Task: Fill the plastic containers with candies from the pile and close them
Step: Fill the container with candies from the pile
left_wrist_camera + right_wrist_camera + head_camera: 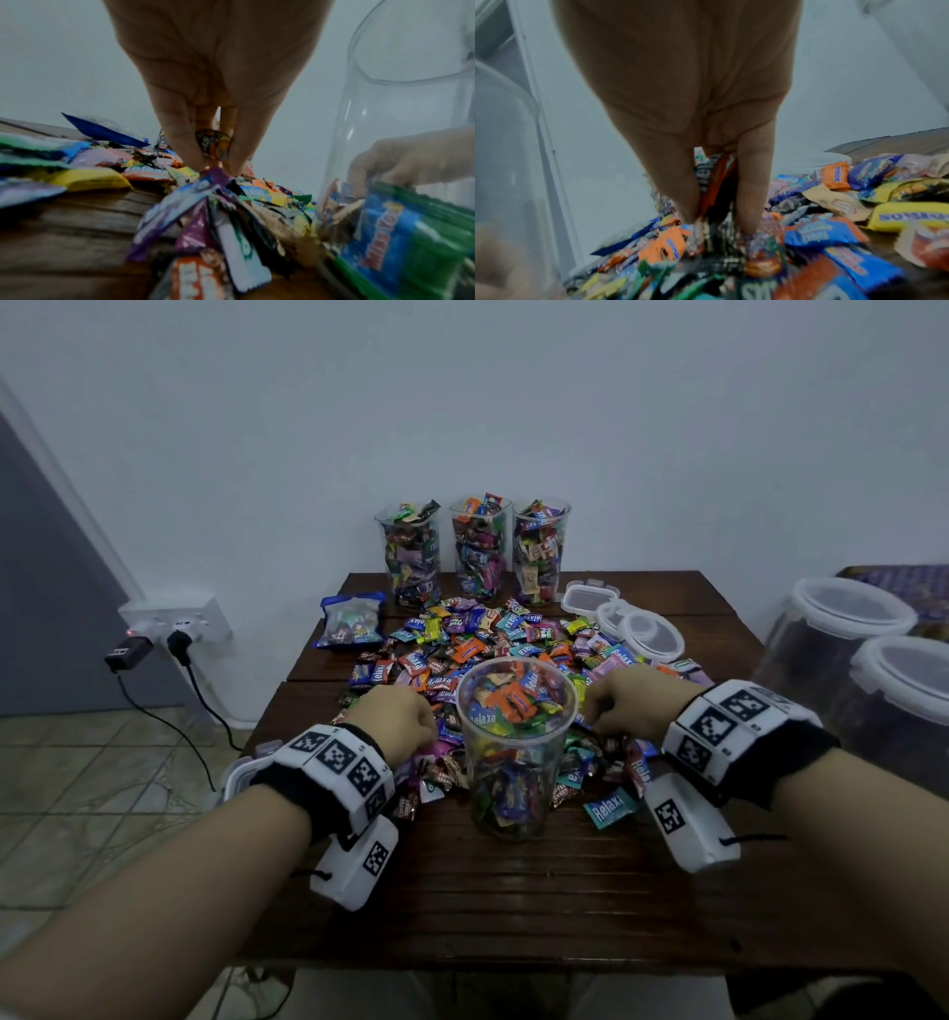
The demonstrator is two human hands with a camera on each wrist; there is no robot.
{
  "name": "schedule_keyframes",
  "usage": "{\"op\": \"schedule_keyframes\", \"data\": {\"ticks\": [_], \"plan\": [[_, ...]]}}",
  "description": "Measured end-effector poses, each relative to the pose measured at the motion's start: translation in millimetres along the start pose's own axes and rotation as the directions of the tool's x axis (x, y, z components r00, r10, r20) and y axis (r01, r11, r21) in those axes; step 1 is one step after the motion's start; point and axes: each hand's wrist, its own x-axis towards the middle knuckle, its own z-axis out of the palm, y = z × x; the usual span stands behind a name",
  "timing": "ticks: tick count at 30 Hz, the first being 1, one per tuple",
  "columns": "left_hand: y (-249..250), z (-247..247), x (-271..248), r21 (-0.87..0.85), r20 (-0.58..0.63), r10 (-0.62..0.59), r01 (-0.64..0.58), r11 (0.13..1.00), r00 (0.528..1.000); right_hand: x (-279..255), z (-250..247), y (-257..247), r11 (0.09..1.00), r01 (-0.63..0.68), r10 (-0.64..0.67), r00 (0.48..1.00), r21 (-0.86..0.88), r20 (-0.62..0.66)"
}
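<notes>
An open clear plastic container [516, 752], about three-quarters full of wrapped candies, stands mid-table at the near edge of the candy pile [493, 639]. My left hand [429, 726] is down in the pile just left of the container. In the left wrist view its fingers [180, 142] pinch an orange-wrapped candy [214, 145]. My right hand [595, 716] is in the pile just right of the container. In the right wrist view its fingers [680, 182] grip a few wrapped candies [716, 182].
Three candy-filled containers without lids [475, 549] stand in a row at the table's back edge. Several white-rimmed lids [649, 634] lie back right and a blue candy bag [352, 621] back left. Two large lidded tubs [847, 629] stand off the table's right.
</notes>
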Motion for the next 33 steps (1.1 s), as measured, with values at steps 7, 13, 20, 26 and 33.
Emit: {"op": "schedule_keyframes", "data": {"ticks": [7, 13, 20, 26, 33], "plan": [[6, -23, -12, -0.228, -0.157, 0.004, -0.04, 0.973, 0.988, -19, -29, -3, 0.981, 0.059, -0.022, 0.98, 0.184, -0.196], [19, -50, -29, -0.48, -0.311, 0.013, -0.169, 0.861, 0.95, -44, -61, -26, 0.937, 0.242, -0.108, 0.887, 0.252, -0.45], [36, -62, -42, -0.54, -0.396, 0.078, -0.3, 0.786, 0.915, -57, -53, -64, 0.895, 0.427, -0.308, 0.801, 0.131, -0.514], [46, -62, -48, -0.518, -0.392, 0.149, -0.352, 0.78, 0.908, -58, -31, -73, 0.888, 0.46, -0.401, 0.798, 0.026, -0.45], [48, -57, -45, -0.541, -0.39, 0.154, -0.36, 0.76, 0.908, -60, -21, -68, 0.871, 0.489, -0.412, 0.787, 0.056, -0.459]]}}
